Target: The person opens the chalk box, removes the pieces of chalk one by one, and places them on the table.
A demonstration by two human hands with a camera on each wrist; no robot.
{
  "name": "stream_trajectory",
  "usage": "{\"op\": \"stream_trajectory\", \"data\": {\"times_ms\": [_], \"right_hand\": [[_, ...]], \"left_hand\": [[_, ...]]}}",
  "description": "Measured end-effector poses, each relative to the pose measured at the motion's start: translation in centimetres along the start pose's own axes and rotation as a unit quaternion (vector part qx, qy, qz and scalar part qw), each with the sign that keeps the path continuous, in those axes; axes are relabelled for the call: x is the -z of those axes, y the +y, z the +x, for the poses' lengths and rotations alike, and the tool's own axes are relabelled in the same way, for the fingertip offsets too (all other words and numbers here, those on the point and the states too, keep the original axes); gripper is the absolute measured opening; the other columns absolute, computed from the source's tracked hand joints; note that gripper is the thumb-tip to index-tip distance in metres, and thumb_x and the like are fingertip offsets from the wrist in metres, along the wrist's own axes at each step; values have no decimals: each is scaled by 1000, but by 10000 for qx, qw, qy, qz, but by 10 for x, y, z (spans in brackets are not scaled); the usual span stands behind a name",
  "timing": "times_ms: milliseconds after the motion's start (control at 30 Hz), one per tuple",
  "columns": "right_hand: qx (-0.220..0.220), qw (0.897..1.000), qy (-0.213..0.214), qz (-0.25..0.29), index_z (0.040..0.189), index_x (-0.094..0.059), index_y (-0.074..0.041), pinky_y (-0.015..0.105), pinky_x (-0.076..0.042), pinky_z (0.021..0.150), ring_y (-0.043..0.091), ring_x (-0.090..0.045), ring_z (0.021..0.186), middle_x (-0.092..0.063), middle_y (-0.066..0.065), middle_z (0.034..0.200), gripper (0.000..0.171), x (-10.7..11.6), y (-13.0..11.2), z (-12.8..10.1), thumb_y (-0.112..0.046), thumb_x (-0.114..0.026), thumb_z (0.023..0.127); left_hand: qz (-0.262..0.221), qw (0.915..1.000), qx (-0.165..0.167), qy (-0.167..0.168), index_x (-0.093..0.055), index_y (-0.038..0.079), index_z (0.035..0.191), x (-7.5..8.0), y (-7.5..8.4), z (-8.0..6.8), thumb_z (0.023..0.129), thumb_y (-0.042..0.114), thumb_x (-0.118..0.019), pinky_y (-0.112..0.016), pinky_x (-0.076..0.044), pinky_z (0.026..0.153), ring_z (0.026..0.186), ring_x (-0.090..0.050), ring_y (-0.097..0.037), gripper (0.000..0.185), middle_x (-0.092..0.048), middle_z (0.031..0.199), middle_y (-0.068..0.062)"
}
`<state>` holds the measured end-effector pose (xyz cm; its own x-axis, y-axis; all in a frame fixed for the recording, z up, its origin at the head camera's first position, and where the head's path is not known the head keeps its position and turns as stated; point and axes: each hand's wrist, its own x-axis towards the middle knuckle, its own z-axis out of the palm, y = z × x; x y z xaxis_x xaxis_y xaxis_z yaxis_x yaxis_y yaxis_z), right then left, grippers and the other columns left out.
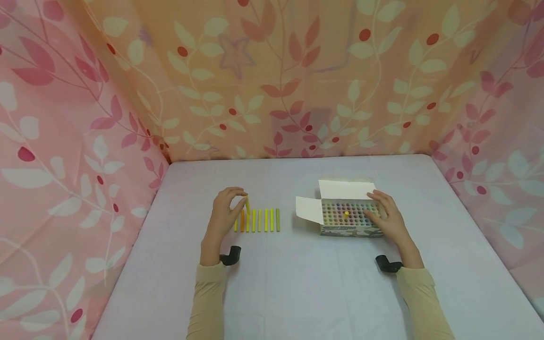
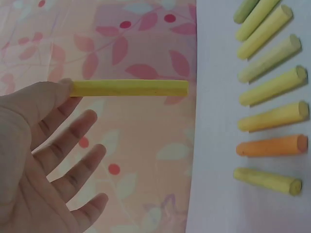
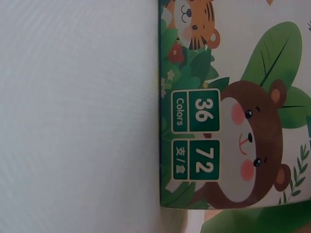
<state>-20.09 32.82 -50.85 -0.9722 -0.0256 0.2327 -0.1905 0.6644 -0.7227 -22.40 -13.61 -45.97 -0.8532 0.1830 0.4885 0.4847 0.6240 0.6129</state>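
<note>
A yellow stick (image 2: pixel 130 88) is pinched by one end between the thumb and forefinger of the left hand (image 1: pixel 226 209); the other fingers (image 2: pixel 77 158) are spread loosely and hold nothing. The stick is held clear of the table (image 1: pixel 272 293), just above the left end of a row of sticks (image 1: pixel 257 220) lying side by side. In the left wrist view the row is seen to be mostly yellow and yellow-green, with one orange stick (image 2: pixel 272 145) near its end; the sticks lie parallel with small gaps between them, apparently sorted by colour, and the held one matches that family.

The right hand (image 1: pixel 387 218) rests on the right side of an open box (image 1: pixel 349 215), fingers laid over its edge, apparently to steady it; whether they are curled round the box cannot be told. The box holds many coloured sticks standing on end, one yellow tip (image 1: pixel 346 214) raised above the rest. Its lid flaps are folded back and to the left. In the right wrist view only the printed side of the box, with a bear and "36 Colors", is seen.

Row and box are well apart; nothing lies between them. Patterned cloth (image 1: pixel 272 80) closes the table in on three sides.
</note>
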Motion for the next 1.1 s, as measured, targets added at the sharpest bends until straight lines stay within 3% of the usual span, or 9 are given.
{"op": "stream_trajectory", "data": {"times_ms": [300,700,900,1100], "right_hand": [[-53,10000,11,-12,134,-47,-12,70,-20,97,43,-25,133,-30,16,145,54,-1,2,0,-26,-67,86],[-11,10000,-8,23,134,-46,-12,71,-19,96,45,-24,133,-29,17,145,54,0,-1,0,-26,-66,86],[1,10000,1,13,134,-47,-11,71,-20,96,44,-24,133,-29,17,145,54,-1,0,1,-25,-66,86],[12,10000,-13,38,134,-46,-11,71,-19,96,45,-24,133,-29,17,145,53,0,1,1,-25,-66,86]], "left_hand": [[319,9981,401,-356,-66,8,101,14,-15,-9,88,15,-64,-48,-33,99,112,-49,-30,15,-61,112,-8],[844,9845,1193,-967,-66,5,100,29,-29,-19,90,19,-60,-53,-30,100,113,-48,-38,18,-61,113,-15],[1026,9770,1539,-1061,-67,5,101,25,-37,-21,91,22,-59,-53,-32,98,112,-50,-40,21,-61,114,-17],[1095,9738,1792,-877,-67,5,102,12,-49,-20,92,24,-58,-53,-34,97,113,-50,-39,23,-61,116,-17]]}}
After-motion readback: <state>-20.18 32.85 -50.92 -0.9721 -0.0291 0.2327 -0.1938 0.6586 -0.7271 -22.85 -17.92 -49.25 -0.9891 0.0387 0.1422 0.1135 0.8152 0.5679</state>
